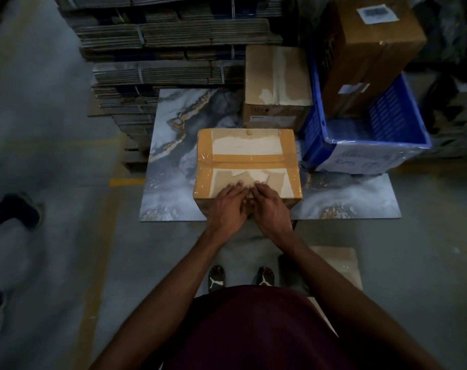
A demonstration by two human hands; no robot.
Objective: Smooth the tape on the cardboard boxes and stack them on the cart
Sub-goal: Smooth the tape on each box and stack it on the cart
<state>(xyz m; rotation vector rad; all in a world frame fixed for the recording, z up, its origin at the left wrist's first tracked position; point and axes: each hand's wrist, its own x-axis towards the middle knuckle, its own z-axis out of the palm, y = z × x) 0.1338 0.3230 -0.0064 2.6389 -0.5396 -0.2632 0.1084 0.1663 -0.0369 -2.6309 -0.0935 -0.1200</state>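
Both hands, left hand (228, 202) and right hand (271, 204), flat, fingers straight, grasping nothing, on near edge of taped box (247, 161) at worktop (173, 182) centre. Press outward along tape (247, 158) (corners wrinkled).

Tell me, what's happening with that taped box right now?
Both hands, left hand and right hand, flat on the taped box, pressing its near edge. Box on the marble-patterned board. Second box and blue crate close behind.

Dim light over a grey concrete floor (53, 124) with a yellow line (127, 181) — stacked flat cardboard sheets (173, 36) behind, a marble-patterned desk (173, 161) in front.
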